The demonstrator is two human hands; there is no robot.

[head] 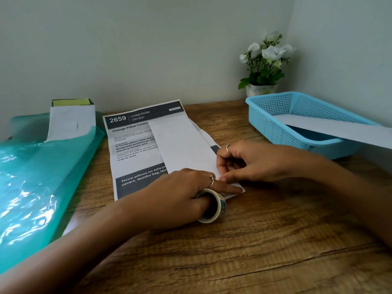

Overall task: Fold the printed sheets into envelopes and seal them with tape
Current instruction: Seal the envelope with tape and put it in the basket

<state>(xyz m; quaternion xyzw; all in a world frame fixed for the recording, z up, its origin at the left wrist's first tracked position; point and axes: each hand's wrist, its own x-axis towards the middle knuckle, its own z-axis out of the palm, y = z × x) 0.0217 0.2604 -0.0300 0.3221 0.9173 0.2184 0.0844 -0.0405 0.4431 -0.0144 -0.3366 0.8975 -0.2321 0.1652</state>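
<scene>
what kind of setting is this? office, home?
Probably a home desk or small craft corner, not certain. Cues: a wood-grain table set into a wall corner, a potted white flower plant, and a blue plastic basket holding a folded sheet.

Printed sheet point(135, 149): "2659", "LIVING ROOM", "Change Pillow Covers".

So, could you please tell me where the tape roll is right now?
In the head view the tape roll sits low at centre on the wooden table, held by the left hand, beside the printed sheet's near corner.
</scene>
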